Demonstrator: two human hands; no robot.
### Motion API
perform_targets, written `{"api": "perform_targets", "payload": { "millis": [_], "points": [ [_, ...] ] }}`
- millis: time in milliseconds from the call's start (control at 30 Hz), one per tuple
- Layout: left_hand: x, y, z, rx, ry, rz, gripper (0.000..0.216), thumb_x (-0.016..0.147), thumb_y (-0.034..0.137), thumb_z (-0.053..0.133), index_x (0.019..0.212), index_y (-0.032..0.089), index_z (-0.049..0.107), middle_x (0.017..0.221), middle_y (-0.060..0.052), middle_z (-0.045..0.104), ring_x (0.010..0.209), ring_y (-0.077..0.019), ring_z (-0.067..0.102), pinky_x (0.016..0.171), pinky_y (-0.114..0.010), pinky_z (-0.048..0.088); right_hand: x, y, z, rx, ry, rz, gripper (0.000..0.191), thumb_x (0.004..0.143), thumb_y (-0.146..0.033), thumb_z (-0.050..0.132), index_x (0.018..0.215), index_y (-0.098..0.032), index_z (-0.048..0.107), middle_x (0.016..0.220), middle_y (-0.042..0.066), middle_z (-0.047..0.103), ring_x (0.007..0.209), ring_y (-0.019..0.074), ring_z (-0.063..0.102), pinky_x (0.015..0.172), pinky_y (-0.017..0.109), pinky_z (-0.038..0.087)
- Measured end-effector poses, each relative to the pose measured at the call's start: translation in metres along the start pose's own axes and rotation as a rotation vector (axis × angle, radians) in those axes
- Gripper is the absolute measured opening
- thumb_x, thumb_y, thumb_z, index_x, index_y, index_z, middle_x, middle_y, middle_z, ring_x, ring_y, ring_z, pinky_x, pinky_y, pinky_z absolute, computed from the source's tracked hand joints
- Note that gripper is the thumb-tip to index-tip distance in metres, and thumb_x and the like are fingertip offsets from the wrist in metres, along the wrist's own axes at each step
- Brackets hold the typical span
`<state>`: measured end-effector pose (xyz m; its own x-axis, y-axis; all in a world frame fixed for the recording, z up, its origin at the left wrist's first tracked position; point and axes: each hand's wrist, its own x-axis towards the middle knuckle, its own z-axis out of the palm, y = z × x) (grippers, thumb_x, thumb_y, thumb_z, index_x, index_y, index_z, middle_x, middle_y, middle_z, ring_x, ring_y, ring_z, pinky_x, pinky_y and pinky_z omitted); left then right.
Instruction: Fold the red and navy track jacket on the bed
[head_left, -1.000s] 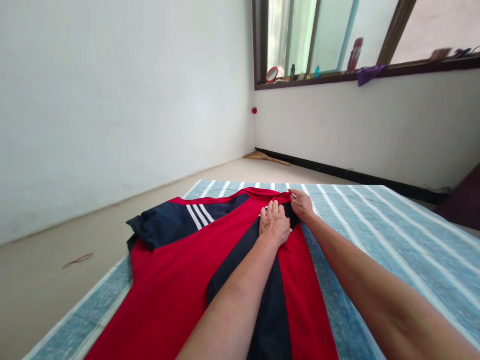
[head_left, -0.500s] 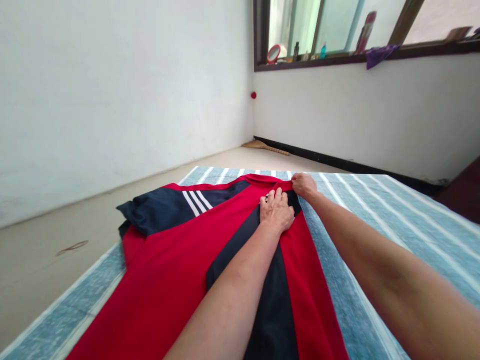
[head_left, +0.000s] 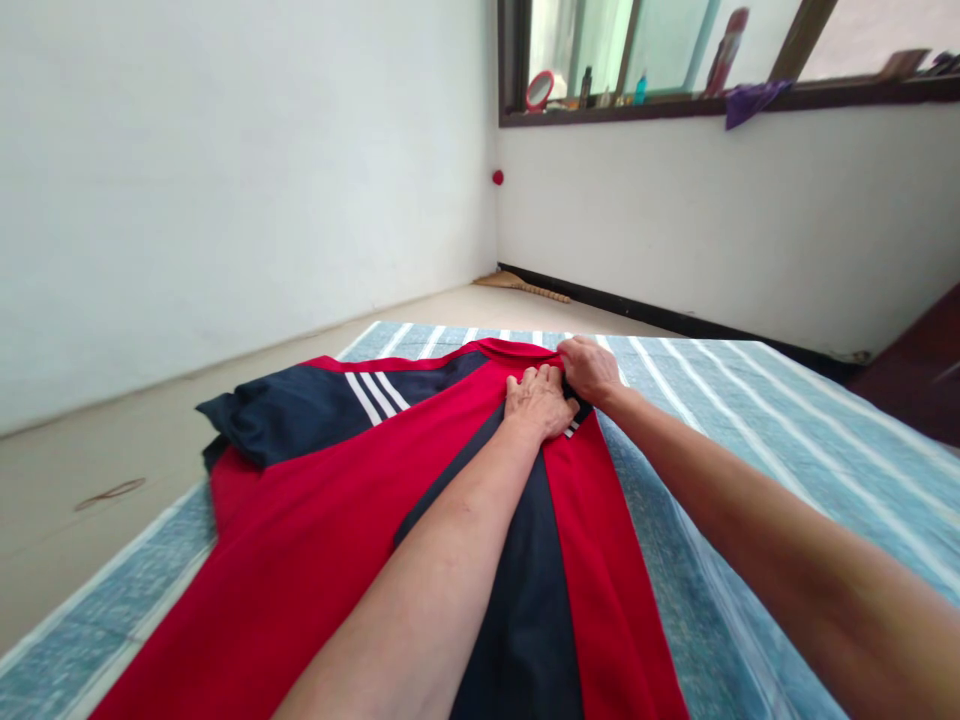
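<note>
A red and navy shirt [head_left: 300,560] with white stripes on its sleeve lies spread on a blue, white-striped cloth [head_left: 750,430]. One navy sleeve [head_left: 300,415] sticks out to the left, its end crumpled over the cloth's edge. On the right, a navy part of the shirt lies folded inward over the red body. My left hand [head_left: 540,403] rests flat on this folded part near the collar, fingers spread. With closed fingers, my right hand [head_left: 590,370] grips the shirt's upper right edge beside the collar. My left forearm covers part of the shirt.
Pale floor surrounds the cloth on the left, with a thin brown loop [head_left: 110,493] on it. A hand broom [head_left: 521,286] lies by the far corner. The window sill holds a round mirror [head_left: 539,90], several bottles and a purple cloth [head_left: 754,101]. Something dark red stands at right.
My right hand has drawn the shirt's upper right edge slightly inward, toward my left hand. White stripes now show beside my left hand. The whole view has shifted a little.
</note>
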<state>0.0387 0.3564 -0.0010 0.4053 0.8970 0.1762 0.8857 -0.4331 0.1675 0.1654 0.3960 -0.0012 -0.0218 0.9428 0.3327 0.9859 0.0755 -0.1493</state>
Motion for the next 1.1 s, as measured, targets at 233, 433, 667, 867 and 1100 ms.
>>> {"api": "perform_targets", "payload": {
  "millis": [233, 433, 667, 867, 1100],
  "points": [
    [0.000, 0.001, -0.002, 0.007, -0.021, -0.020, 0.040, 0.085, 0.041, 0.042, 0.120, 0.020, 0.045, 0.131, -0.010, 0.050, 0.121, -0.0285, 0.040, 0.100, -0.049, 0.028, -0.008, 0.015, 0.007, 0.036, -0.043, 0.010, 0.032, 0.093, -0.023, 0.036, 0.102, -0.020, 0.066, 0.103, 0.007, 0.064, 0.094, 0.0199, 0.058, 0.078, 0.026, 0.040],
    [-0.001, 0.001, -0.004, 0.000, -0.017, -0.006, 0.042, 0.087, 0.047, 0.041, 0.118, 0.020, 0.046, 0.128, -0.010, 0.053, 0.119, -0.0289, 0.042, 0.099, -0.050, 0.029, -0.025, 0.007, -0.002, 0.081, -0.018, -0.057, 0.033, 0.094, -0.023, 0.033, 0.113, -0.020, 0.061, 0.116, 0.008, 0.060, 0.107, 0.0215, 0.053, 0.087, 0.028, 0.038],
    [0.000, 0.000, -0.007, -0.017, -0.023, 0.012, 0.041, 0.088, 0.037, 0.043, 0.126, 0.020, 0.042, 0.138, -0.011, 0.046, 0.126, -0.0268, 0.038, 0.103, -0.050, 0.027, -0.042, 0.003, -0.002, 0.164, -0.070, -0.143, 0.034, 0.094, -0.019, 0.034, 0.120, -0.024, 0.056, 0.119, 0.002, 0.060, 0.105, 0.0162, 0.054, 0.088, 0.025, 0.039],
    [-0.027, 0.001, -0.029, -0.027, -0.028, 0.041, 0.047, 0.094, 0.035, 0.037, 0.137, 0.017, 0.032, 0.152, -0.008, 0.025, 0.139, -0.0178, 0.019, 0.110, -0.041, 0.021, -0.076, -0.002, -0.031, 0.196, -0.018, -0.154, 0.033, 0.096, -0.026, 0.034, 0.122, -0.021, 0.054, 0.126, 0.007, 0.055, 0.113, 0.0200, 0.050, 0.095, 0.030, 0.037],
    [-0.156, 0.019, -0.071, -0.013, -0.202, 0.160, 0.047, 0.089, 0.036, 0.049, 0.131, 0.015, 0.044, 0.149, -0.012, 0.033, 0.139, -0.0221, 0.023, 0.111, -0.041, 0.022, -0.165, -0.029, -0.064, 0.311, 0.004, -0.386, 0.033, 0.093, -0.029, 0.042, 0.121, -0.020, 0.056, 0.130, 0.009, 0.054, 0.121, 0.0227, 0.048, 0.100, 0.037, 0.039]
  ]
}}
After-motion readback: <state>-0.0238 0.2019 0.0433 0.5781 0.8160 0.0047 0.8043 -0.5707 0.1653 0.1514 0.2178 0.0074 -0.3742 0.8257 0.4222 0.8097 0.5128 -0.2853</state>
